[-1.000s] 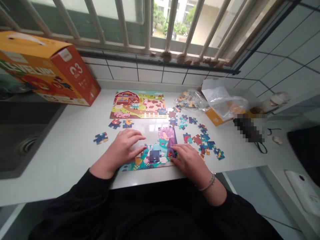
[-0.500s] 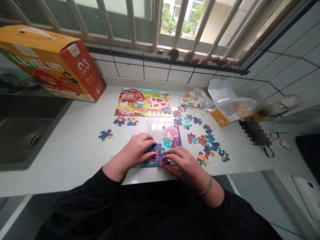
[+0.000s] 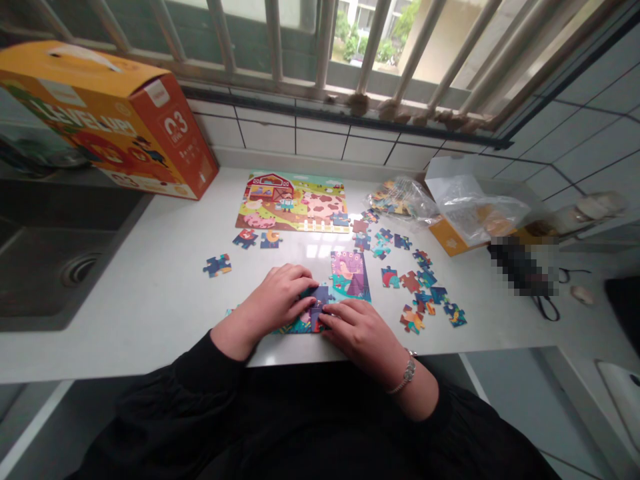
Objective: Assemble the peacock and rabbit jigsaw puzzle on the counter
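A partly joined jigsaw puzzle (image 3: 351,272) lies near the counter's front edge, with a purple upper part and a dark blue lower part. Over its lower left side rests my left hand (image 3: 283,293), fingers bent and thumb and forefinger holding the joined pieces down. My right hand (image 3: 357,330) is closed, its fingertips on a dark puzzle piece (image 3: 317,319) with a bit of red at the puzzle's lower edge. Whether this piece is locked in, I cannot tell. Both hands hide part of the puzzle. Loose puzzle pieces (image 3: 411,281) lie scattered to the right.
Behind the puzzle lies a farm picture puzzle (image 3: 320,203). More loose pieces (image 3: 218,265) sit at left. A plastic bag of pieces (image 3: 400,198) and an opened box (image 3: 450,237) stand at back right. An orange box (image 3: 175,143) is beside the sink (image 3: 45,267).
My right hand has moved slightly left, bringing its fingertips and the dark piece closer to my left thumb. My left hand stays on the puzzle. The camera view has shifted a little.
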### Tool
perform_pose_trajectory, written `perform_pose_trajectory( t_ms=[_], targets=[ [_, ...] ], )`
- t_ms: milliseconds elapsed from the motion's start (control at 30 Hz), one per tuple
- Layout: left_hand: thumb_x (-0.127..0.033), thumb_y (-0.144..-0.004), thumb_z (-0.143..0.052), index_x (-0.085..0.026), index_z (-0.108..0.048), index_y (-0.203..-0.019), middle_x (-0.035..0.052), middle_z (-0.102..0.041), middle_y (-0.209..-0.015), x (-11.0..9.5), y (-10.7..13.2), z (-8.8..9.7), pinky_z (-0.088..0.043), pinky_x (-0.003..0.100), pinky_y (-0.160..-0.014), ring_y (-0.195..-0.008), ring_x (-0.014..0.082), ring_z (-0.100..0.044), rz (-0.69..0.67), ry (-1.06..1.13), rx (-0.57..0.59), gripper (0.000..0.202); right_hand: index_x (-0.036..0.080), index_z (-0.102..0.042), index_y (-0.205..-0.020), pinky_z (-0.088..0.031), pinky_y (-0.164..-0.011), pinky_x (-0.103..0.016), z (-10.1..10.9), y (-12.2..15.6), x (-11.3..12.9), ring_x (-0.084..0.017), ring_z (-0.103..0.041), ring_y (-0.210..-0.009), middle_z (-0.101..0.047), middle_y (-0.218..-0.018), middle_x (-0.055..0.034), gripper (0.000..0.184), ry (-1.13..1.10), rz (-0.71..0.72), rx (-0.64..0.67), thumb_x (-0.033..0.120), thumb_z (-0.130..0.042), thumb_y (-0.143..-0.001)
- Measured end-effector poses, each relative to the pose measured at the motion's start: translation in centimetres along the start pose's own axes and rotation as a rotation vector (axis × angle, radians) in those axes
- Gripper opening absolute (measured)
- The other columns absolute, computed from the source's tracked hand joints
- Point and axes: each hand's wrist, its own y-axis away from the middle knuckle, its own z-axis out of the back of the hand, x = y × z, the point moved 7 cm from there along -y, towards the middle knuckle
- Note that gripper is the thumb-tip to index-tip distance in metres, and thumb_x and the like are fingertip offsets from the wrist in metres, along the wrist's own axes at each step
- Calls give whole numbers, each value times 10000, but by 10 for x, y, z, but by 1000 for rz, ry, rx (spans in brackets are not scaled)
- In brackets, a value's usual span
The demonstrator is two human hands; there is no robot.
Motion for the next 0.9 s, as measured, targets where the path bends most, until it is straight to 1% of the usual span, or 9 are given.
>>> perform_pose_trajectory(
  t_ms=[200, 367, 600, 667, 767, 900],
  targets=[
    [-342, -1052, -690, -250, -779, -1272, 119, -736, -1260, 1, 0, -1, -524, 491, -1028, -1190, 312, -674, 6, 0, -8, 255, 243, -729, -1403, -575, -979, -482, -1, -3, 7, -289, -700, -1159, -776, -1381, -99, 298, 96, 33, 30, 232, -664, -1112],
    [-346, -1062, -677, -254, -771, -1271, 115, -736, -1268, 0, 0, 0, -517, 490, -1021, -1191, 310, -673, 3, -3, -10, 248, 226, -727, -1375, -558, -977, -479, 0, -7, 12, -294, -693, -1156, -783, -1347, -100, 267, 125, 15, 56, 251, -663, -1116],
    [-347, -1067, -680, -235, -755, -1280, 116, -729, -1275, 0, 1, 0, -509, 492, -1016, -1193, 315, -671, -2, -15, -1, 253, 184, -723, -1350, -561, -941, -490, 3, -12, 17, -308, -694, -1130, -793, -1298, -113, 260, 159, 12, 83, 230, -690, -1095],
    [-345, -1065, -682, -237, -753, -1284, 115, -728, -1281, -1, 1, 0, -508, 489, -1015, -1200, 314, -671, -4, -14, -4, 254, 181, -725, -1344, -563, -957, -490, 3, -13, 17, -310, -690, -1164, -788, -1338, -108, 257, 154, 15, 74, 226, -693, -1093],
    [-352, -1065, -687, -230, -745, -1287, 118, -725, -1288, -1, 1, 0, -505, 484, -1012, -1200, 313, -670, -10, -18, -3, 260, 181, -733, -1323, -566, -961, -485, 2, -14, 18, -302, -689, -1193, -770, -1410, -102, 228, 151, 7, 59, 238, -650, -1119],
    [-406, -1056, -717, -223, -737, -1284, 120, -724, -1293, -2, 1, 0, -501, 484, -1016, -1197, 316, -670, -21, -11, 2, 293, 194, -736, -1305, -575, -964, -476, 1, -15, 16, -293, -698, -1195, -768, -1421, -100, 215, 111, -16, 72, 262, -636, -1126]
  ],
)
